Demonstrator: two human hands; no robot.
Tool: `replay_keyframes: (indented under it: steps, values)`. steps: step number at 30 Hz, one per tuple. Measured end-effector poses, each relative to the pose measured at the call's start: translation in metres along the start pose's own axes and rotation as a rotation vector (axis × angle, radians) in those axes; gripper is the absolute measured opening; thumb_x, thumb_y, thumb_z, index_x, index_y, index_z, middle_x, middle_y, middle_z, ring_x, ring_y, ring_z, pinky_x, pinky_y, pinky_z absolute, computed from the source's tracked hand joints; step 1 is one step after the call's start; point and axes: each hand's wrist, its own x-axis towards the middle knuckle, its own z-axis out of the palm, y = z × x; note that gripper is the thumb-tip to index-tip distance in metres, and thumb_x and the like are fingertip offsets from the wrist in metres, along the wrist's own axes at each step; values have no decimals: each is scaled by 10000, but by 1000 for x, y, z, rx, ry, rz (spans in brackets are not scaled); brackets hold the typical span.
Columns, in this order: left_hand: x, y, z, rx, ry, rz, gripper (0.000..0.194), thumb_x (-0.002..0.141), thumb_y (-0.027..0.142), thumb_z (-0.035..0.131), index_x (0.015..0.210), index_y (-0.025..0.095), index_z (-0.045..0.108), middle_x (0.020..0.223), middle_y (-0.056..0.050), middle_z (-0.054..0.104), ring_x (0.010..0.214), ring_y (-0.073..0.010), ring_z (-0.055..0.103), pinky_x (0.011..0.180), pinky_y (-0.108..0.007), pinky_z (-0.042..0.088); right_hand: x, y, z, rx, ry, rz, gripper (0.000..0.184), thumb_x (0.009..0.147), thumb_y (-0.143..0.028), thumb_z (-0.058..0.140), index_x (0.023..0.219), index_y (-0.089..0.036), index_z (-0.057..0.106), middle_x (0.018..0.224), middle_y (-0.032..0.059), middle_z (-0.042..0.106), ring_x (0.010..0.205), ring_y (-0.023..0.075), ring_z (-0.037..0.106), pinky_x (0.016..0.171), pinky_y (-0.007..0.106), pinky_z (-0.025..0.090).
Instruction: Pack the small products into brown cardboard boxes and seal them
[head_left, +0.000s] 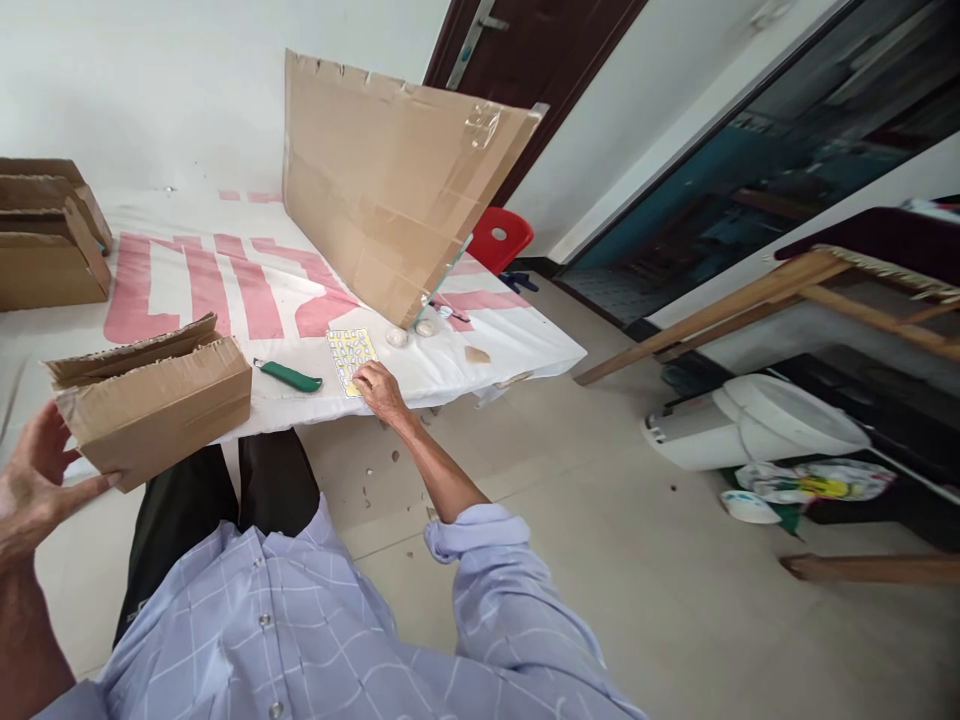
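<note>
- The left hand [37, 490] holds the open cardboard box [165, 405] at its left end, fingers spread wide, at the table's near edge.
- The right hand [380, 388] has its fingertips drawn narrow on the yellow sticker sheet [346, 350], flat on the table; whether they pinch a sticker, I cannot tell.
- Best to steady the box and lift by a corner.
- Counted: one sheet, one green utility knife [291, 376], one large cardboard panel [375, 180].

I can't make out the tiny marks on the yellow sheet [345, 350] through my feed — my right hand [382, 392] covers its lower corner, its fingertips' grip unclear. The left edge clips my left hand [31, 492] and the far boxes [49, 272]. Flaps hide the inside of the near box [172, 405]; the big cardboard [367, 180] partly covers a red chair [514, 236].
</note>
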Motion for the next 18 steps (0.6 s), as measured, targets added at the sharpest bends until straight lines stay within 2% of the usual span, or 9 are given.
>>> replay_keyframes:
  steps: [6, 9, 14, 18]
  values:
    - [-1, 5, 3, -20, 2, 4, 1290, 460, 551, 1151, 1612, 365, 600, 1714, -151, 596, 1598, -563, 507, 1250, -799, 490, -2, 0, -2, -8, -40, 8, 151, 968, -217, 611, 830, -265, 653, 996, 93, 721, 1048, 267, 637, 1049, 415, 520]
    - [-1, 7, 4, -24, 1, 9, 1271, 462, 519, 1152, 1600, 354, 611, 1706, -161, 600, 1594, -571, 507, 1242, -819, 482, 1, 0, -3, -4, -54, 35, 180, 979, -233, 596, 812, -259, 658, 1001, 90, 729, 1047, 255, 646, 1056, 404, 518]
    - [0, 0, 1, -4, 8, 17, 1219, 466, 473, 1136, 1566, 359, 624, 1709, -137, 612, 1580, -545, 539, 1210, -755, 549, 10, 1, -3, -7, -66, 116, 213, 945, -253, 595, 732, -257, 598, 901, 57, 697, 922, 225, 638, 920, 354, 526]
    - [1, -11, 0, 75, 38, 61, 1164, 517, 560, 1086, 1559, 329, 621, 1665, -161, 654, 1522, -527, 612, 1073, -645, 667, 13, -1, -2, -13, -87, 163, 112, 870, -236, 616, 760, -252, 627, 892, 34, 700, 864, 205, 621, 844, 320, 514]
